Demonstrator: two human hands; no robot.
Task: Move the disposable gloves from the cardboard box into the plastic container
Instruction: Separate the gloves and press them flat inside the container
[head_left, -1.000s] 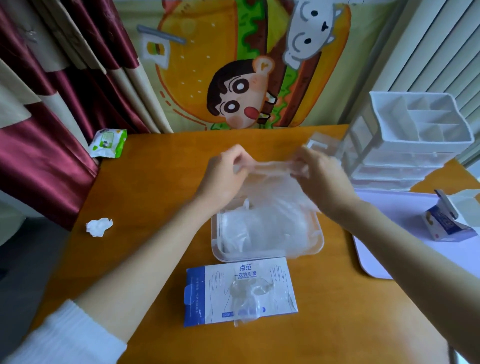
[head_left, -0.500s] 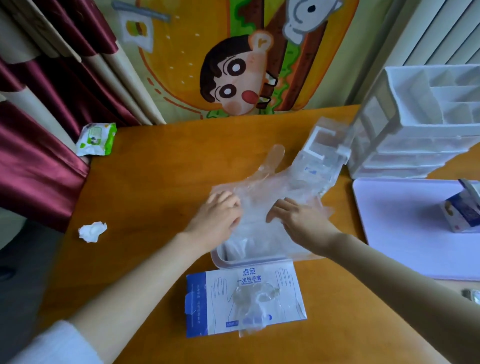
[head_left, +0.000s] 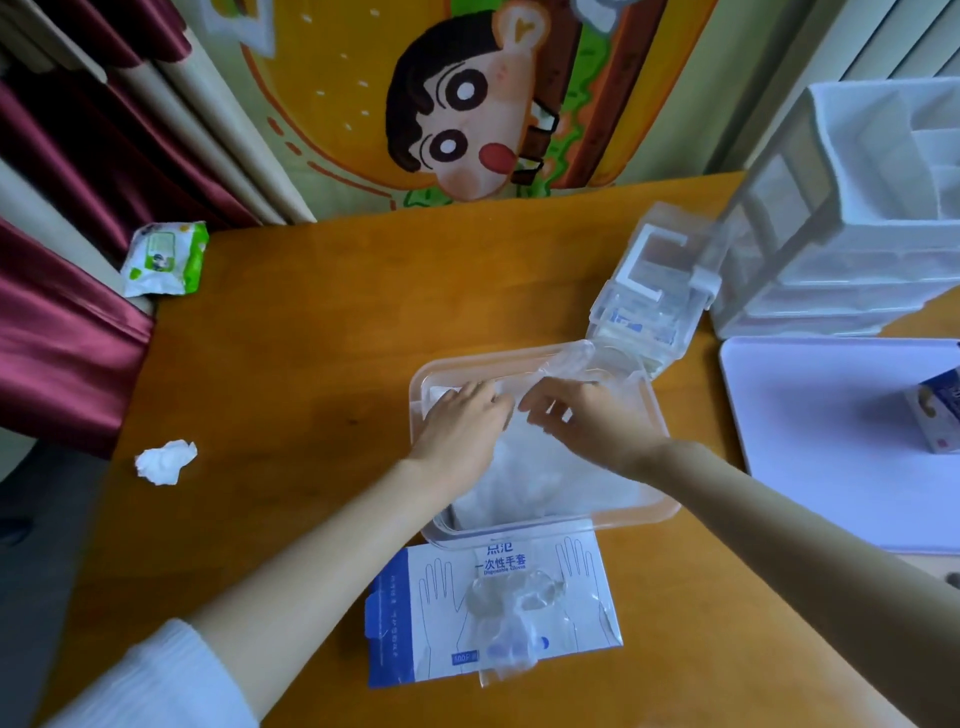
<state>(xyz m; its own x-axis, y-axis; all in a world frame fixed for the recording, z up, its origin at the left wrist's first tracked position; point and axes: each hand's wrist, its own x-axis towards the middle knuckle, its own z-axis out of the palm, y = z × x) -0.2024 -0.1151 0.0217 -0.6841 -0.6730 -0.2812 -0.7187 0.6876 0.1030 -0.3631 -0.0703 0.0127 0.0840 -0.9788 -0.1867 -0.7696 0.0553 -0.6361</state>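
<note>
A person's two bare hands reached into a clear plastic container (head_left: 658, 422) at the middle of a wooden table (head_left: 311, 374). The container held a loose pile of thin, see-through disposable gloves (head_left: 540, 483), and one glove finger draped over its far rim. The left hand (head_left: 460, 428) lay palm down on the pile with its fingers fairly straight, pressing the film and gripping nothing. The right hand (head_left: 589, 423) sat just beside it on the gloves, fingers bent; motion blur hid whether they pinched the film. The two hands' fingertips were nearly touching.

A flat blue-and-white cardboard box (head_left: 410, 618) lay on the table against the container's near edge, and a crumpled glove (head_left: 511, 629) poked from the opening on its top.

A clear latched lid or box (head_left: 652, 288) stood beyond the container to the right, next to a white drawer organiser (head_left: 857, 218) and a pale lilac tray (head_left: 831, 457). A green wipes pack (head_left: 163, 257) and a crumpled tissue (head_left: 165, 461) lay at the table's left edge.
</note>
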